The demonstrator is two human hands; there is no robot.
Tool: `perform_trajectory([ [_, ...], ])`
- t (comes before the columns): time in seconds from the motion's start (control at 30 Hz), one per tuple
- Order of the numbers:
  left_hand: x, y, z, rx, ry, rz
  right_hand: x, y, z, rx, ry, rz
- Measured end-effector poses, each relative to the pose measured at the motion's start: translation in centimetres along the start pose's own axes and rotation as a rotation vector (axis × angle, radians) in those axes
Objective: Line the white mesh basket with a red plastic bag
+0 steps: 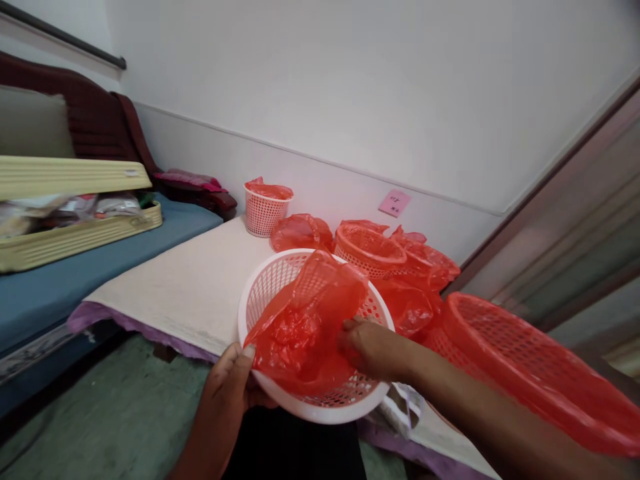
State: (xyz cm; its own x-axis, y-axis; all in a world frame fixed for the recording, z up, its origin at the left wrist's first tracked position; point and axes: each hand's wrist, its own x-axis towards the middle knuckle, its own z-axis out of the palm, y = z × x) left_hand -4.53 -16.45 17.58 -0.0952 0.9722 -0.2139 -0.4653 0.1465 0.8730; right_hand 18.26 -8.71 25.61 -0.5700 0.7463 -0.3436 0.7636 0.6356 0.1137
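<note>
Inside white basket [320,411], red bag [300,333] between left hand [231,381], firm on rim [243,313], and curled right hand [373,347], grip unclear.

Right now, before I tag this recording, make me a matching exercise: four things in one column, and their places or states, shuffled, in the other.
1. Left hand
2. Right hand
3. Pink paper note
4. Pale yellow suitcase

A. On the white wall
B. Inside the white perforated basket, against the red plastic bag
C. Lid raised, on the blue cloth
D. At the basket's rim, thumb on top

Pairs: 1-D, 2-B, 3-A, 4-C
</note>
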Motion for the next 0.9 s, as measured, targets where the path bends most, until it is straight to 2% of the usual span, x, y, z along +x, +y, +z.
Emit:
perform_trajectory([
  [0.07, 0.1, 0.1, 0.1, -0.009, 0.004, -0.001, 0.6, -0.2, 0.5, -0.015, 0.040, -0.003],
  [0.17, 0.3, 0.1, 0.0, -0.026, 0.016, 0.000, 1.4, -0.3, 1.2, -0.020, 0.016, -0.032],
  [0.23, 0.4, 0.1, -0.2, -0.029, 0.006, -0.010, 1.7, -0.2, 1.2, -0.013, 0.008, -0.032],
  [0.3, 0.6, 0.0, -0.3, -0.028, 0.006, -0.012, 1.4, 0.1, 0.8, 0.006, 0.057, -0.008],
  [0.37, 0.7, 0.1, -0.3, -0.039, 0.025, 0.006, 0.5, 0.5, 0.0, 0.031, 0.179, 0.005],
  [0.5, 0.9, 0.7, 0.2, -0.135, 0.090, 0.075, -2.7, 0.7, -1.3, 0.010, 0.557, -0.055],
  [0.57, 1.0, 1.0, 0.6, -0.187, 0.116, 0.089, -4.1, 0.6, -1.2, -0.026, 0.668, -0.092],
  [0.63, 1.1, 1.1, 1.0, -0.212, 0.120, 0.084, -5.0, 0.6, -0.3, -0.038, 0.691, -0.105],
  [0.73, 1.0, 0.9, 1.2, -0.188, 0.097, 0.052, -5.5, 1.0, 1.8, 0.027, 0.617, -0.038],
  [0.83, 0.5, 0.3, 1.1, -0.142, 0.045, 0.027, -5.7, 1.7, 3.6, 0.223, 0.556, 0.068],
  [0.9, 0.1, -0.2, 0.9, -0.128, -0.010, 0.019, -6.0, 2.2, 4.1, 0.384, 0.600, 0.104],
])
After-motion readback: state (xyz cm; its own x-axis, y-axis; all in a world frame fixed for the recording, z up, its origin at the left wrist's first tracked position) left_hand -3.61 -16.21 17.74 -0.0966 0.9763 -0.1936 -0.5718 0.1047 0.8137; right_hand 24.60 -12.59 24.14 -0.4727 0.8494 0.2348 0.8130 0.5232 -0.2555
